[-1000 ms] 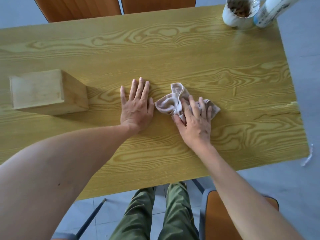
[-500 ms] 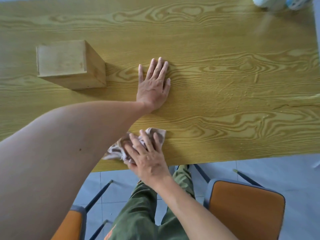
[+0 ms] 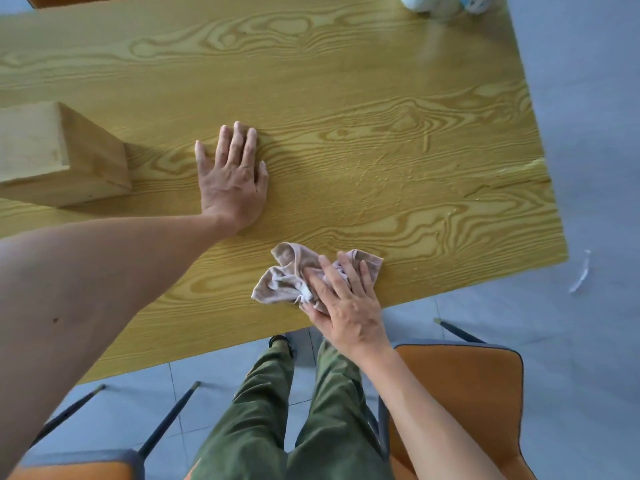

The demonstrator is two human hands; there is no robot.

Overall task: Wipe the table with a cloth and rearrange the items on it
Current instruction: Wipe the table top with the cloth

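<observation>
A crumpled beige cloth (image 3: 287, 277) lies near the front edge of the yellow wood-grain table (image 3: 381, 140). My right hand (image 3: 343, 301) presses down on its right half, fingers spread over the fabric. My left hand (image 3: 233, 174) rests flat on the bare tabletop, fingers apart, holding nothing. A pale wooden box (image 3: 52, 154) stands at the left, a short gap from my left hand. At the far right corner a white cup (image 3: 429, 3) and a white bottle (image 3: 479, 1) are cut off by the frame's top.
An orange chair (image 3: 464, 393) stands at the front right by my legs, another orange chair (image 3: 72, 467) at the bottom left. Grey tiled floor lies beyond the table's right and front edges. A white scrap (image 3: 581, 271) lies on the floor to the right.
My right hand has slid the cloth to the right along the front edge, after pulling it from the table's middle toward me. My left hand stayed flat in place.
</observation>
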